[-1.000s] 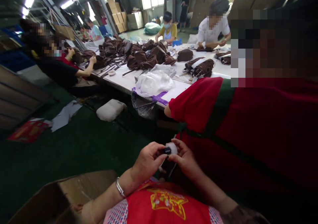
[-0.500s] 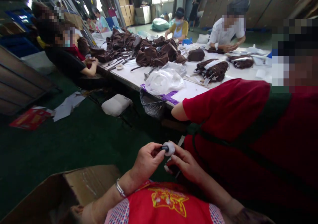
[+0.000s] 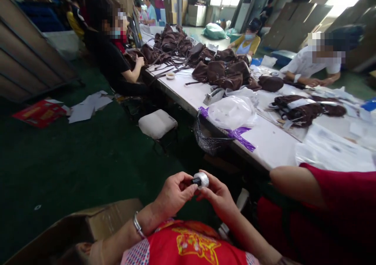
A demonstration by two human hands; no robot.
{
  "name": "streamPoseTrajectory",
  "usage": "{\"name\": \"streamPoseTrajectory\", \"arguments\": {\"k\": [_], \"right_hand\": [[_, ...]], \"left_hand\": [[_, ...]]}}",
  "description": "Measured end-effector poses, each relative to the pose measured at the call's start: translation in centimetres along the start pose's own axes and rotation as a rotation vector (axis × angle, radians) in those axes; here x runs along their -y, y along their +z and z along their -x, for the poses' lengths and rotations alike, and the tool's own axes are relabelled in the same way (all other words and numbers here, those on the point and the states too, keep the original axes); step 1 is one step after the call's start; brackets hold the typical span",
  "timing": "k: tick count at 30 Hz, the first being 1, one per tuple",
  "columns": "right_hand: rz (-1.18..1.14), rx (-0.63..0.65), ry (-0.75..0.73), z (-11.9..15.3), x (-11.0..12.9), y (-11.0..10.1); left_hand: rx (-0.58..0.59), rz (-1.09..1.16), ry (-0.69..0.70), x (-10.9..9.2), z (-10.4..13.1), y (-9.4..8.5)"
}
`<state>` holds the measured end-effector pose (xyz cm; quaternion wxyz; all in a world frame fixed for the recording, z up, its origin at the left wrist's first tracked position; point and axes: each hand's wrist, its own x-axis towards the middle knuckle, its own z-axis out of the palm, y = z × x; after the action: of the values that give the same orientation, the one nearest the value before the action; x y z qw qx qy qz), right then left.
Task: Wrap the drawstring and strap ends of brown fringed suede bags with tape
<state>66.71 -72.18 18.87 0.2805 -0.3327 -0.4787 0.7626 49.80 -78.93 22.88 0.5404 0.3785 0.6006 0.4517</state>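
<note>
In front of my red apron (image 3: 202,243) I hold a small white roll with a black piece sticking out of its centre (image 3: 202,179). My left hand (image 3: 175,191), a silver bangle at its wrist, pinches the black end between thumb and fingers. From the other side, my right hand (image 3: 217,197) grips the white part, with the thumb below and the fingers curled around its edge. The kind of roll is too small to make out.
A long white table (image 3: 188,96) carries brown bags (image 3: 220,71), a clear plastic bag (image 3: 232,110) and purple tape (image 3: 241,137). A co-worker's red sleeve (image 3: 337,182) is close on my right. A padded stool (image 3: 158,123) and cardboard box (image 3: 114,220) stand leftward.
My view has swung to the right, and the co-worker in red now sits lower at the right edge. My right fingers have closed more tightly around the white roll.
</note>
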Motion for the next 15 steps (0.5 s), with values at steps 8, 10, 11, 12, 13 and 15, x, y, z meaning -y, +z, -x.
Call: {"name": "streamPoseTrajectory", "arguments": {"k": [8,10,11,12,13,15], "right_hand": [[0.085,-0.056,-0.027,-6.0,0.1,4.0],[0.12,-0.044,-0.022,-7.3,0.0,4.3],[0.137,-0.037,-0.023,-8.0,0.0,4.4],[0.158,-0.03,-0.031,-8.9,0.1,4.5],[0.187,-0.021,-0.047,-9.8,0.1,4.5],[0.28,-0.002,-0.114,-11.9,0.5,4.4]], "left_hand": [[-0.056,-0.102,0.068,0.1,-3.1,-6.5],[-0.094,-0.164,0.102,0.0,-3.9,-7.4],[-0.108,-0.18,0.101,-0.2,-4.4,-7.8],[-0.116,-0.174,0.084,-0.5,-4.8,-8.2],[-0.12,-0.147,0.053,-0.8,-5.4,-8.5],[-0.124,-0.056,-0.029,-1.5,-6.7,-9.1]]}}
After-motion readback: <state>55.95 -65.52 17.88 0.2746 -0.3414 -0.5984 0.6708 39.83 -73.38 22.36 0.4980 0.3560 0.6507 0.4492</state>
